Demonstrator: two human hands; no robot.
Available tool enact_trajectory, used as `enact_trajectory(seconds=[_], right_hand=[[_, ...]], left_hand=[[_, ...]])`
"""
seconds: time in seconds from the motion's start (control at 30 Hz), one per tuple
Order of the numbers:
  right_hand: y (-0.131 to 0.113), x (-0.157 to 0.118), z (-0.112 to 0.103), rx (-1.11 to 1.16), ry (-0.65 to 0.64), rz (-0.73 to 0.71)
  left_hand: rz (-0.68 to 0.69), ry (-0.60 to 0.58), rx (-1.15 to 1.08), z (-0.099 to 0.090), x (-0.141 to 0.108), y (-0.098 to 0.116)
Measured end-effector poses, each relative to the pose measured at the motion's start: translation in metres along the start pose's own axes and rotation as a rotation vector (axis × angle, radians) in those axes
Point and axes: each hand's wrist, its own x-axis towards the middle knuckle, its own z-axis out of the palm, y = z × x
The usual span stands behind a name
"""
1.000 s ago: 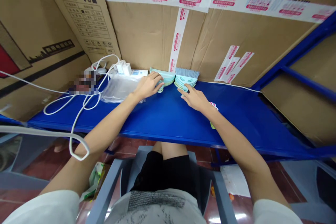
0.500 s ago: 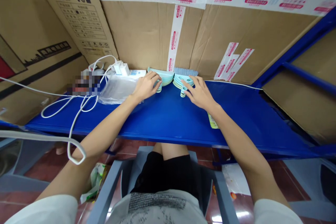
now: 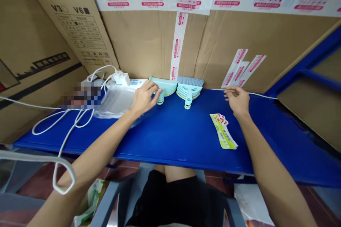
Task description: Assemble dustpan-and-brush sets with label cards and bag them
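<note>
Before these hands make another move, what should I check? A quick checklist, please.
1. Right hand free: ok, nothing visible in its fingers.
2. Left hand at the dustpans: ok, its fingers are by the handles.
3. Left hand's grip firm: cannot tell, contact is unclear.
4. Brushes neatly stacked: ok, nested with bristles towards the cardboard.
5. Yellow-green slips uncovered: ok, in plain view on the table.
6. Left forearm clear of the white cable: cannot tell, they overlap in view.
</note>
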Motion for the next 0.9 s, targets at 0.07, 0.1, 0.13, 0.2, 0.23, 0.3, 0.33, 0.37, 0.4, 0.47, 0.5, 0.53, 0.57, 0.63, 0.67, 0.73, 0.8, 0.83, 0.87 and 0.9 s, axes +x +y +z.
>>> enact_trajectory(seconds=[0.07,0.1,0.13,0.2,0.23,0.3,0.33,0.37,0.4,0.47,0.5,0.53,0.57,0.63,0.67,0.73,0.8,0.83,0.87,0.9], right_hand=[[-0.001,-0.002,0.003,-0.002,-0.003,-0.004],[-0.003,-0.004,0.004,-0.009,-0.009,-0.02],[-0.005,-0.005,0.005,-0.013,-0.017,-0.032],[-0.009,-0.007,0.006,-0.005,-0.027,-0.03],[-0.01,-0.007,0.006,0.001,-0.028,-0.017],[-0.01,-0.006,0.006,0.008,-0.021,0.005],[-0.009,-0.005,0.005,0.012,-0.014,0.005],[-0.008,-0.004,0.005,0.02,-0.007,-0.002],[-0.008,-0.003,0.005,0.031,0.001,-0.011],[-0.009,-0.003,0.005,0.057,0.016,-0.02],[-0.011,-0.004,0.005,0.063,0.023,-0.017],[-0.013,-0.005,0.006,0.061,0.028,-0.01],[-0.015,-0.006,0.006,0.053,0.03,-0.004],[-0.018,-0.008,0.008,0.035,0.027,0.004],[-0.019,-0.009,0.009,0.029,0.025,0.001],[-0.019,-0.01,0.011,0.026,0.022,-0.017],[-0.017,-0.009,0.011,0.018,0.018,-0.04],[-0.016,-0.008,0.01,0.015,0.019,-0.051],[-0.014,-0.007,0.008,0.013,0.025,-0.061],[-0.012,-0.005,0.006,0.014,0.038,-0.072]], left_hand=[[-0.001,0.024,-0.009,0.001,-0.001,0.001],[0.0,0.03,-0.011,0.002,-0.001,0.001],[0.0,0.036,-0.009,0.002,-0.001,0.001],[0.004,0.042,0.0,0.003,-0.001,0.002],[0.006,0.044,0.004,0.003,-0.001,0.003],[0.013,0.041,0.007,0.003,0.0,0.004],[0.016,0.034,0.01,0.003,0.001,0.004],[0.013,0.028,0.017,0.003,0.001,0.004],[0.004,0.026,0.025,0.003,0.001,0.004],[-0.021,0.02,0.037,0.002,0.001,0.004],[-0.037,0.01,0.039,0.002,0.001,0.004],[-0.052,-0.004,0.04,0.001,0.0,0.004],[-0.07,-0.026,0.04,0.001,0.0,0.004],[-0.097,-0.058,0.041,0.001,-0.001,0.004],[-0.109,-0.065,0.041,0.001,-0.001,0.004],[-0.122,-0.066,0.039,0.0,-0.001,0.005],[-0.123,-0.068,0.03,-0.001,0.0,0.006],[-0.119,-0.07,0.022,-0.002,0.0,0.007],[-0.114,-0.069,0.017,-0.002,0.0,0.008],[-0.108,-0.064,0.014,-0.003,0.0,0.009]])
